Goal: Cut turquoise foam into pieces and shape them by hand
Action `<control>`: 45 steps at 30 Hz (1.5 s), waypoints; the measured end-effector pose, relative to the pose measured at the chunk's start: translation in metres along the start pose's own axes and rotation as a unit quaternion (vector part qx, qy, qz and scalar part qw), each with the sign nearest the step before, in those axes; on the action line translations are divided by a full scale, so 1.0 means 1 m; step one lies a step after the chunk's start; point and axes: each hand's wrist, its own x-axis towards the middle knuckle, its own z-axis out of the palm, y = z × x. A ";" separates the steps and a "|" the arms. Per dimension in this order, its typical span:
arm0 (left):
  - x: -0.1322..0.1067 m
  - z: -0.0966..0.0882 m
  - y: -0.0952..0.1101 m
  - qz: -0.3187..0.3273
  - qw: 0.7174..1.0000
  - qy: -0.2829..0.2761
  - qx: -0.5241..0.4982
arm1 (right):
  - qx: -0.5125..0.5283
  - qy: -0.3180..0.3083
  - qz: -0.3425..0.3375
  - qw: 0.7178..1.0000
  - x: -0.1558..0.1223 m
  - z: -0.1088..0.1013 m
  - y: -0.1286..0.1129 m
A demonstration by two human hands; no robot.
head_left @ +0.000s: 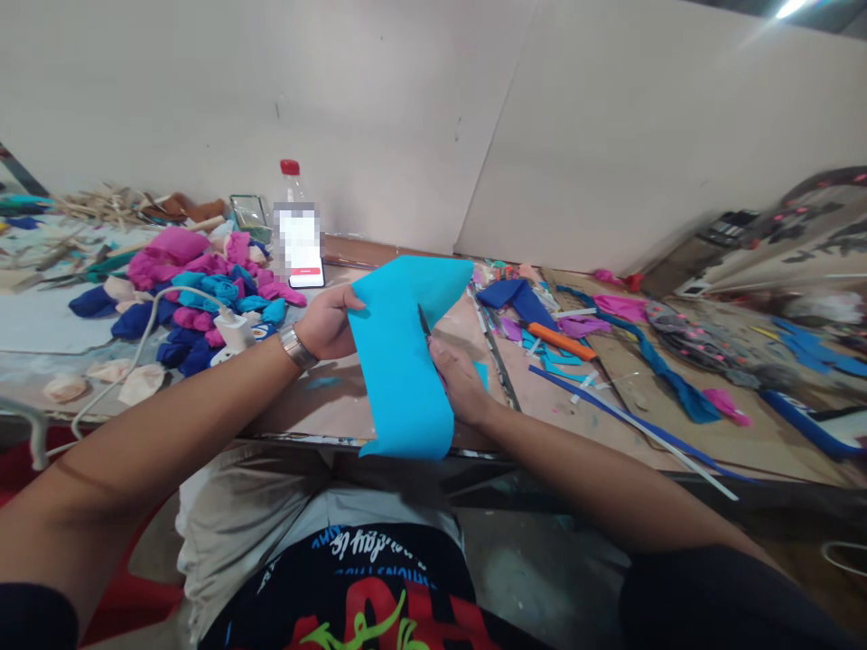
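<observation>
A wide strip of bright blue felt (pixel 399 352) hangs in front of me over the table edge. My left hand (pixel 330 321), with a metal watch at the wrist, pinches the strip's upper left edge. On the strip's right edge, my right hand (pixel 461 379) is closed on scissors (pixel 424 321). Only their dark blades show, poking up into the felt; the handles are hidden in my fingers.
A pile of pink, blue and teal fabric pieces (pixel 196 289) lies to the left with a white charger (pixel 234 329) and cable. A phone (pixel 299 246) leans on a bottle behind. To the right lie an orange-handled cutter (pixel 559 340), fabric strips and scraps on the worktable (pixel 325 397).
</observation>
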 end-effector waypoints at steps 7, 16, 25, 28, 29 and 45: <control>0.001 -0.002 -0.002 -0.006 1.000 -0.012 -0.001 | 0.015 0.002 -0.005 1.000 0.001 -0.001 0.005; 0.000 0.001 -0.002 -0.003 1.000 -0.003 0.005 | 0.000 0.009 -0.024 1.000 0.002 0.000 0.003; 0.000 0.001 -0.006 -0.011 1.000 -0.009 -0.007 | 0.001 0.014 -0.011 1.000 0.000 0.002 -0.001; 0.000 0.002 -0.006 -0.012 1.000 -0.012 -0.006 | -0.003 0.015 -0.005 1.000 0.000 0.001 -0.002; 0.000 0.003 -0.006 -0.012 1.000 -0.011 -0.004 | 0.001 0.013 -0.003 1.000 0.000 0.001 -0.002; 0.001 0.001 -0.012 -0.028 0.999 -0.017 -0.010 | 0.006 0.005 -0.030 1.000 0.003 -0.003 0.008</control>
